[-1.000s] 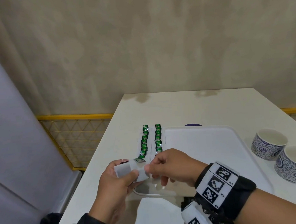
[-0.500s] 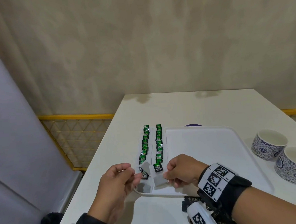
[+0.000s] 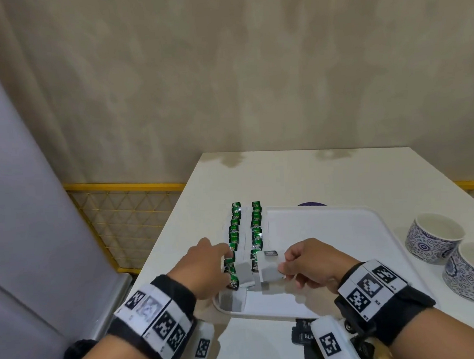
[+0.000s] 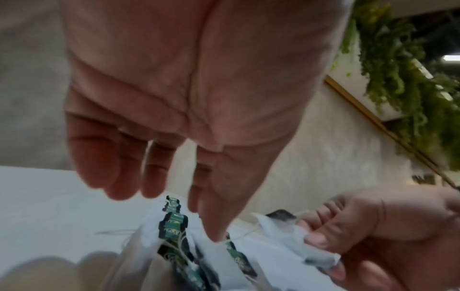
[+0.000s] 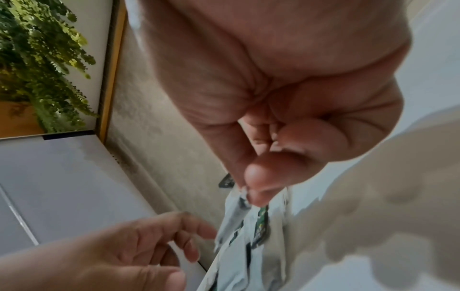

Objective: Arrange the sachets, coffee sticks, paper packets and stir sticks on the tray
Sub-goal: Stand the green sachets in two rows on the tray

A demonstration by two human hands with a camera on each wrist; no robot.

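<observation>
**Sachets lined up at the tray's left edge**

The right hand (image 3: pixel 309 261) pinches a white sachet (image 3: pixel 268 269) over the tray (image 3: pixel 332 228), at the near end of two green-tagged sachet rows (image 3: pixel 254 228). The left hand (image 3: pixel 202 268), fingers relaxed and straight, touches the left row's near end.

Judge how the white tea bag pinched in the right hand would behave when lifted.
The tea bag looks thin and probably very light: two fingers hold it. In the left wrist view it crumples, so likely floppy. Its string may snag neighbouring bags.
</observation>
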